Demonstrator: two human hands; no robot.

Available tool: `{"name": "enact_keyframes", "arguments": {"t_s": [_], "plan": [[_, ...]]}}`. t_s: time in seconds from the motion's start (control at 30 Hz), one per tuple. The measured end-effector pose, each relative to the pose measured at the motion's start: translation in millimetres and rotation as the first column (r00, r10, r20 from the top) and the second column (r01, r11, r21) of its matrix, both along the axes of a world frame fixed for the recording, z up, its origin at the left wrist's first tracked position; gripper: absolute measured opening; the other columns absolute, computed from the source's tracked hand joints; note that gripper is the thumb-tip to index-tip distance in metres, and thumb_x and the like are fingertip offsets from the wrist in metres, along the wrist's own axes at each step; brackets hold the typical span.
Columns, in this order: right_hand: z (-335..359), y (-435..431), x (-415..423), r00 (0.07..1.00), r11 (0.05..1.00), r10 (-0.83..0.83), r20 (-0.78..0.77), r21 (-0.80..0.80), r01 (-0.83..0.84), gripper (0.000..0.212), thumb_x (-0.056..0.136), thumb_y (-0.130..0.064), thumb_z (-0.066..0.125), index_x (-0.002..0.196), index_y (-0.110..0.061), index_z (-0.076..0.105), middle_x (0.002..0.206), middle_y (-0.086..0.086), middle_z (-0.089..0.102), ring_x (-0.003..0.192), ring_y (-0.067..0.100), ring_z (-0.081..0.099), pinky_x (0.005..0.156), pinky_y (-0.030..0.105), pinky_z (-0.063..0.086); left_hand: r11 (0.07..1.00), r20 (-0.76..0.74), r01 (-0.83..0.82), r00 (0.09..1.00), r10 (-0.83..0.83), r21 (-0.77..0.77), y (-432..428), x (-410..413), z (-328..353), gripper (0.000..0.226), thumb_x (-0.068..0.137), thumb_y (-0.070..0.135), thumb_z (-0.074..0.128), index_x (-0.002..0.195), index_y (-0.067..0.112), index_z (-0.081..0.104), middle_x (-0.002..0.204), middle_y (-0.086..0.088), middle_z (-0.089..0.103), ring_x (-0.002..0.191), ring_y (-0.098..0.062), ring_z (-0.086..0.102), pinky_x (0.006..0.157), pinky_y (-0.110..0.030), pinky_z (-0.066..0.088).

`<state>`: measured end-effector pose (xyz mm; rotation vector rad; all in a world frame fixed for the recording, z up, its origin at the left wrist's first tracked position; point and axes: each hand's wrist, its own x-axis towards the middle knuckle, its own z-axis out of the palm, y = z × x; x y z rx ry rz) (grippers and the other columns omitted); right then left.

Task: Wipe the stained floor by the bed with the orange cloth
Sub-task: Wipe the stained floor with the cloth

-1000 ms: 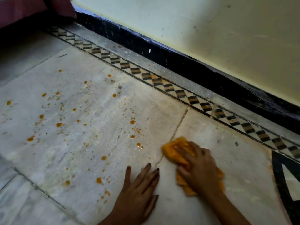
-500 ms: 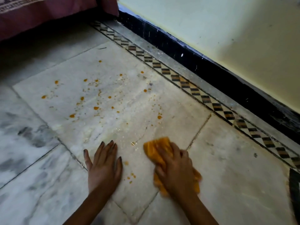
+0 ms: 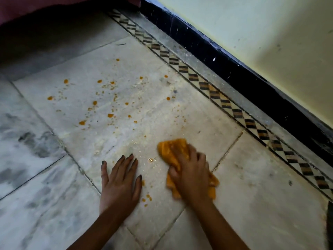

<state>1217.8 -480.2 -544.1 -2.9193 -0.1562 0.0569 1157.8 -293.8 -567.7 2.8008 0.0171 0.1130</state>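
Nearest the camera, the left hand (image 3: pixel 119 184) lies flat and open on the marble floor (image 3: pixel 252 186), fingers spread, holding nothing. Just to its right, the right hand (image 3: pixel 191 175) presses down with curled fingers gripping the crumpled orange cloth (image 3: pixel 173 150) against the tile. Small orange stains (image 3: pixel 110 115) sit between the hands and scatter farther out. Beyond run a diamond-patterned border strip (image 3: pixel 216 95), black skirting (image 3: pixel 252 78) and the dark red bed edge (image 3: pixel 54 4).
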Motion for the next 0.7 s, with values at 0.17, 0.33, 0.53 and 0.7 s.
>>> {"name": "enact_keyframes", "arguments": {"t_s": [0.17, 0.33, 0.53, 0.7], "plan": [[1, -95, -33, 0.995, 0.995, 0.100, 0.019, -0.029, -0.100, 0.065, 0.070, -0.053, 0.051, 0.133, -0.045, 0.037, 0.129, 0.014, 0.053, 0.093, 0.036, 0.053, 0.071, 0.043, 0.049, 1.000, -0.022, -0.001, 1.000, 0.001, 0.002, 0, 1, 2, 0.064, 0.097, 0.044, 0.014, 0.124, 0.007, 0.059, 0.131, -0.010, 0.056, 0.127, -0.021, 0.037, 0.115, -0.051, -0.004], [-2, -74, 72, 0.941, 0.939, -0.335, 0.044, -0.069, 0.338, 0.058, 0.088, -0.046, 0.051, 0.142, -0.036, 0.032, 0.143, 0.013, 0.033, 0.116, 0.038, 0.036, 0.093, 0.047, 0.036, 1.000, -0.044, -0.003, 0.999, 0.003, 0.007, 0, 1, 5, 0.067, 0.098, 0.045, 0.011, 0.124, 0.007, 0.060, 0.130, -0.009, 0.057, 0.126, -0.020, 0.038, 0.114, -0.053, -0.003], [-3, 12, 38, 0.998, 0.998, -0.048, 0.029, -0.049, 0.049, 0.058, 0.084, -0.049, 0.049, 0.139, -0.038, 0.035, 0.142, 0.010, 0.039, 0.105, 0.032, 0.046, 0.084, 0.041, 0.041, 1.000, -0.023, -0.014, 1.000, 0.014, -0.011, 1, 1, 4, 0.067, 0.098, 0.045, 0.011, 0.123, 0.009, 0.061, 0.129, -0.008, 0.058, 0.124, -0.018, 0.039, 0.113, -0.057, -0.001], [5, -67, -34, 0.993, 0.992, 0.107, -0.040, -0.058, -0.110, 0.062, 0.070, -0.055, 0.044, 0.130, -0.039, 0.049, 0.130, 0.010, 0.053, 0.093, 0.035, 0.054, 0.069, 0.042, 0.049, 1.000, 0.063, -0.022, 0.998, 0.023, -0.017, 2, 1, -1, 0.052, 0.094, 0.037, 0.029, 0.123, 0.008, 0.061, 0.129, -0.008, 0.058, 0.124, -0.018, 0.039, 0.113, -0.057, 0.000]]}}
